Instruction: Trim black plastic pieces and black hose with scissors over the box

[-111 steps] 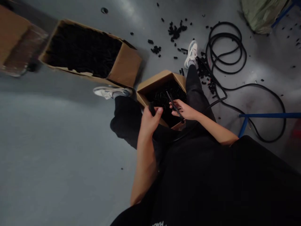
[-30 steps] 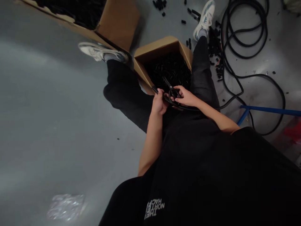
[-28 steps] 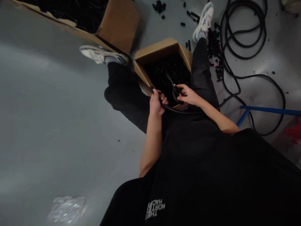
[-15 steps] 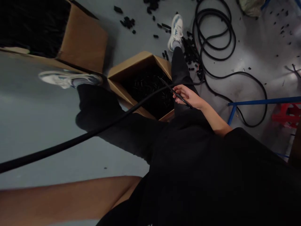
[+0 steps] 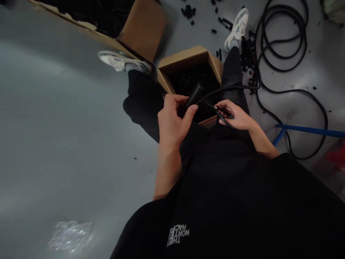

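My left hand point(image 5: 172, 118) closes its thumb and fingers around a ribbed black tube point(image 5: 195, 95) above the front of a cardboard box. A thin black hose point(image 5: 237, 87) runs from the floor on the right to that hand; where it meets the ribbed tube is hard to see. In my right hand point(image 5: 234, 114) is a pair of slim black scissors point(image 5: 221, 114), their blades pointing left close to the hose. Whether they touch it I cannot tell. Many short black pieces point(image 5: 185, 81) fill the cardboard box point(image 5: 183, 57) between my legs.
A larger cardboard box point(image 5: 147, 27) of dark pieces stands at upper left. The hose lies in coils point(image 5: 303, 46) at upper right, with cut pieces point(image 5: 246, 54) scattered near my shoe. A blue metal bar point(image 5: 312, 130) is at right, a clear plastic bag point(image 5: 70, 235) at lower left.
My left hand has come in from beyond the left edge to the box, and the stretched hose no longer crosses to lower left. The scissors have turned and spread. The view has shifted left.
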Tool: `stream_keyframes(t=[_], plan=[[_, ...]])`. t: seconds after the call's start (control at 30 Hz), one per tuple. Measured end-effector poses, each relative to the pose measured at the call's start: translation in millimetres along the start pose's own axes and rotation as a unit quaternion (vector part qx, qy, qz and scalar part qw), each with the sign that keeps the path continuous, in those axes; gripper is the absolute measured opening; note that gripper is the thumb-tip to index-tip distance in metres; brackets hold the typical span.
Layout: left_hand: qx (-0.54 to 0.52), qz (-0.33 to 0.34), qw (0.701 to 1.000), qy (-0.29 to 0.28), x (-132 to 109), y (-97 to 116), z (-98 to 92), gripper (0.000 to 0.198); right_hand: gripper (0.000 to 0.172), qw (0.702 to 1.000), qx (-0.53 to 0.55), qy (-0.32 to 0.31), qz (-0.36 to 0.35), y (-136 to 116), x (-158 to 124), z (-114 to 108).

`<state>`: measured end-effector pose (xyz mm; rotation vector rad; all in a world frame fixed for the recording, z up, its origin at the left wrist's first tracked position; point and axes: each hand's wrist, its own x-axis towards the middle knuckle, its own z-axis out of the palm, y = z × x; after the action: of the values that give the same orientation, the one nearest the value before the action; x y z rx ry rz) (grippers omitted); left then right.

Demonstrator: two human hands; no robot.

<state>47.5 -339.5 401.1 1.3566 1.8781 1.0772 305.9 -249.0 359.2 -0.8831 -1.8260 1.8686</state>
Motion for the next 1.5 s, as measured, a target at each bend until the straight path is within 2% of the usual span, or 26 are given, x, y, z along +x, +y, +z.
stream_keyframes(t=[0.17, 0.33, 0.63, 0.8, 0.9, 1.07, 1.27, 1.37, 1.5], plan=[[0.011, 0.03, 0.999, 0.017, 0.4, 2.8, 1.8, 0.021, 0.062, 1.0, 0.014, 0.001, 0.004, -1.7, -2.4, -0.6], [0.006, 0.01, 1.0, 0.008, 0.3, 0.8, 3.3, 0.023, 0.062, 1.0, 0.015, 0.02, 0.02, -1.2, -0.8, 5.5], [0.02, 0.012, 0.998, -0.056, 3.6, -11.8, 10.0, 0.024, 0.054, 0.996, 0.007, 0.077, 0.035, -4.1, 0.4, 20.3], [-0.032, -0.049, 0.998, 0.0, 2.4, -11.3, 22.0, 0.033, 0.049, 0.996, -0.006, 0.082, 0.032, -5.9, 3.1, 27.2], [-0.063, -0.065, 0.996, 0.015, 1.7, -9.9, 22.8, 0.03, 0.049, 0.997, 0.007, 0.071, 0.028, -6.7, 4.3, 27.5], [-0.072, -0.059, 0.995, -0.02, -1.8, -10.1, 18.4, 0.026, 0.051, 0.997, 0.015, 0.063, 0.033, -5.8, 5.0, 25.0], [-0.059, -0.028, 0.995, -0.074, -2.7, -15.8, 26.3, 0.016, 0.052, 0.997, -0.013, 0.071, 0.003, -2.9, 9.4, 25.7], [-0.063, -0.024, 0.995, -0.07, 2.6, -25.3, 30.2, 0.015, 0.049, 0.994, -0.053, 0.092, 0.013, -1.8, 8.3, 24.4], [-0.041, 0.003, 0.996, -0.077, 8.1, -34.1, 30.0, 0.014, 0.044, 0.995, -0.068, 0.078, 0.008, 3.0, 4.9, 21.3]])
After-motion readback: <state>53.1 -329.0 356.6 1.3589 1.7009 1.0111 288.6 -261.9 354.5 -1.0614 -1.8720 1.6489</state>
